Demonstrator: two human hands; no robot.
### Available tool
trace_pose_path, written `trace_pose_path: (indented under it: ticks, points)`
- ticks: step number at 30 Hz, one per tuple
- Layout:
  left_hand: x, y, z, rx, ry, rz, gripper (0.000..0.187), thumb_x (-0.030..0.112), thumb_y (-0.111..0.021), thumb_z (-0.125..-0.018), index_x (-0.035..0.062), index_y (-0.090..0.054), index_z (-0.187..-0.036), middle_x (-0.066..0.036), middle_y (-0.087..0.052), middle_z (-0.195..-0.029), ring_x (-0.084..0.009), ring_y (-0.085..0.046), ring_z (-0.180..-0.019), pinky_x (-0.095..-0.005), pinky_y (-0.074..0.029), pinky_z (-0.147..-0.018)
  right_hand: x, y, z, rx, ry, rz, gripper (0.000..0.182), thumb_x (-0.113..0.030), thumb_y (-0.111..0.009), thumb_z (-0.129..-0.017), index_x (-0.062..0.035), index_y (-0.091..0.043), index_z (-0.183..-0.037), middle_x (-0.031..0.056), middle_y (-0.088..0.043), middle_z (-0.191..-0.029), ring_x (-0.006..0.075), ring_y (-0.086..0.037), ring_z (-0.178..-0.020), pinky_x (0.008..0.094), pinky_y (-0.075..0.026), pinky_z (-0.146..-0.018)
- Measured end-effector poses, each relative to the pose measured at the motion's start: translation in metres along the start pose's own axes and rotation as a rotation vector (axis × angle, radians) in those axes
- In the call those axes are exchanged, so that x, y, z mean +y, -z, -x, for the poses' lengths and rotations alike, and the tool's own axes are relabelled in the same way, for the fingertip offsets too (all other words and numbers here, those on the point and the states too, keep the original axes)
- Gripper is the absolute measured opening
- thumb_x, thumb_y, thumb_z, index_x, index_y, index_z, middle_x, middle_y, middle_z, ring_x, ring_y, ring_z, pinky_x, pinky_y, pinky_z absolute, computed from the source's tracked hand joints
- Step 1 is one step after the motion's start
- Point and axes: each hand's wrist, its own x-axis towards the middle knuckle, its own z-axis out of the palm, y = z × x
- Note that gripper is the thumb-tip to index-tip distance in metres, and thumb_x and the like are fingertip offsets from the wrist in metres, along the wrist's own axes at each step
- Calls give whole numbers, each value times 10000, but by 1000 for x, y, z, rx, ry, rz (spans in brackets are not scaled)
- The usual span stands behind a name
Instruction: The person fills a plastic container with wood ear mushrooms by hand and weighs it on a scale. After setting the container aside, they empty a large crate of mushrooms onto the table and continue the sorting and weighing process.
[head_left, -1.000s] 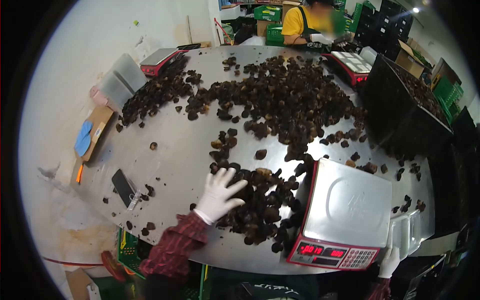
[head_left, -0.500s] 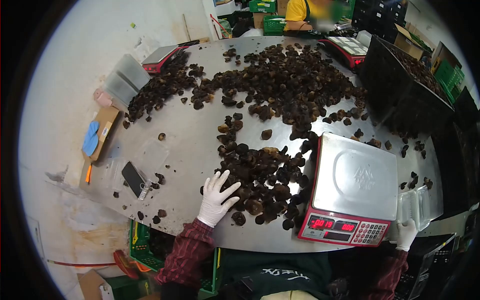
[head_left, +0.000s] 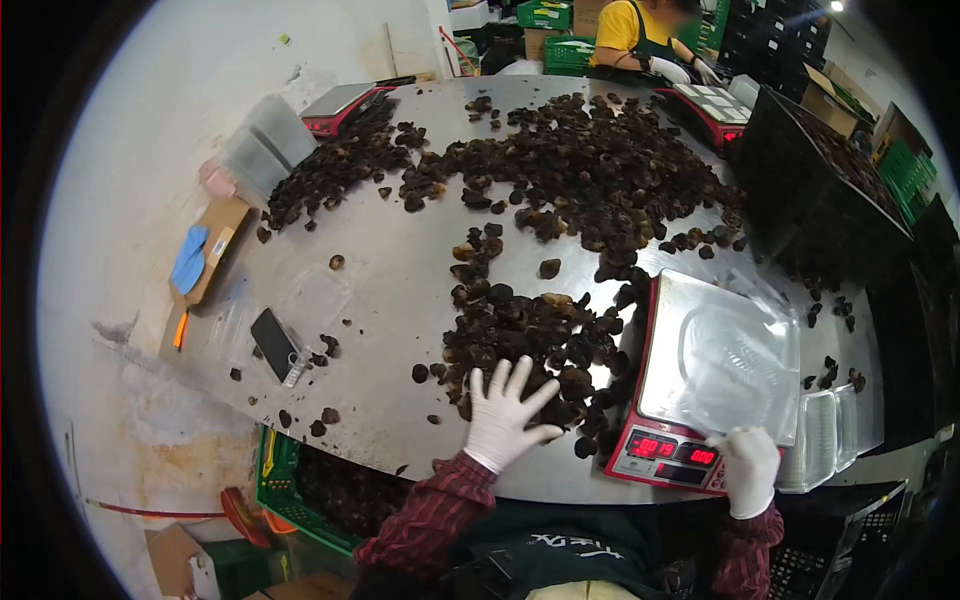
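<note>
My left hand (head_left: 508, 415), in a white glove, lies with spread fingers on the near edge of a pile of dark, roundish pieces (head_left: 520, 335). My right hand (head_left: 750, 465), gloved too, is closed on a clear plastic container (head_left: 715, 370) over the plate of a red scale (head_left: 655, 445). Red digits glow on the scale's display, partly behind the hand. More clear containers (head_left: 820, 435) stand stacked just right of the scale.
A larger heap (head_left: 590, 160) spreads over the metal table (head_left: 400, 300). A phone (head_left: 272, 345) lies at left. A black crate (head_left: 810, 170) stands at right. Behind, a person in yellow (head_left: 625, 30) works by another scale (head_left: 712, 105). A green crate (head_left: 300, 500) is below the table.
My right hand has moved left from the container stack to the scale with a clear container. My left hand has shifted right along the pile. The other person's gloved hands now show.
</note>
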Motion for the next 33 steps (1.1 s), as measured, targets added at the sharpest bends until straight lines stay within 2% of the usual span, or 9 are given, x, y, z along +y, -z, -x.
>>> trace_pose_path:
  ticks: [4, 7, 10, 15, 21, 26, 28, 31, 33]
  points:
    - [7, -10, 26, 69, -115, 16, 539, 475, -688, -722, 271, -593, -1211, -108, -425, -1373, -319, -354, -1278, -593, -185, -1045, -18, 5, -15, -131, -21, -88, 296, -170, -776, -631, -23, -621, -836, 83, -463, -638, 266, -488, -615, 387, -395, -552]
    - [-2, -13, 43, 171, -117, -87, 583, 494, -714, -675, 284, -594, -1206, -105, -417, -1365, -329, -328, -1285, -602, -167, -1052, -8, 7, -5, 191, -209, -166, 471, -231, -797, -668, 7, -584, -1015, 94, -465, -731, 234, -471, -618, 340, -398, -554]
    - [-5, -3, 41, 149, 22, -45, 679, 549, -728, -620, 316, -574, -1238, -137, -346, -1427, -380, -279, -1302, -624, -143, -1050, 13, 2, 4, 303, -524, -184, 338, -209, -709, -804, 21, -580, -1015, 100, -484, -768, 198, -460, -623, 312, -406, -571]
    - [11, -3, 29, 49, -19, -36, 693, 639, -667, -637, 359, -554, -1261, -123, -351, -1438, -386, -309, -1273, -592, -214, -1014, 27, -13, 11, 239, -575, -99, 311, -245, -647, -868, 32, -583, -995, 96, -515, -722, 172, -470, -587, 307, -405, -556]
    - [-10, -24, 19, 264, -62, 0, 321, 162, -703, -695, 190, -656, -1012, -96, -533, -1096, -303, -519, -971, -416, -471, -767, 26, -20, 5, 98, -1007, -556, 274, -236, -586, -921, 21, -572, -828, 23, -453, -534, 85, -421, -400, 257, -342, -398]
    - [-25, -13, -6, 364, 35, 236, 240, 28, -694, -686, 96, -668, -914, -68, -602, -904, -241, -605, -825, -313, -511, -698, 15, -10, -3, 135, -1015, -638, 279, -216, -583, -921, 22, -575, -775, 4, -427, -509, 63, -431, -392, 247, -315, -369]
    - [-19, -5, -20, 468, 205, 631, 208, -25, -659, -701, 53, -664, -894, -79, -611, -893, -222, -618, -820, -294, -504, -724, 9, -6, -6, 144, -1017, -647, 292, -200, -580, -920, 25, -553, -735, 5, -431, -522, 58, -388, -419, 255, -317, -399]
    - [23, 32, -51, 495, 133, 867, 223, -62, -639, -717, 35, -670, -915, -87, -615, -897, -196, -619, -818, -264, -497, -733, 18, -18, 0, 156, -1052, -638, 314, -186, -577, -918, 42, -537, -706, 1, -452, -556, 68, -371, -498, 269, -336, -461]
    - [61, 56, -73, 497, -138, 893, 220, -43, -653, -743, 53, -669, -940, -84, -611, -930, -184, -614, -822, -265, -501, -717, 11, -19, -5, 172, -993, -631, 311, -180, -577, -914, 50, -539, -708, 14, -464, -570, 80, -374, -532, 280, -345, -490]
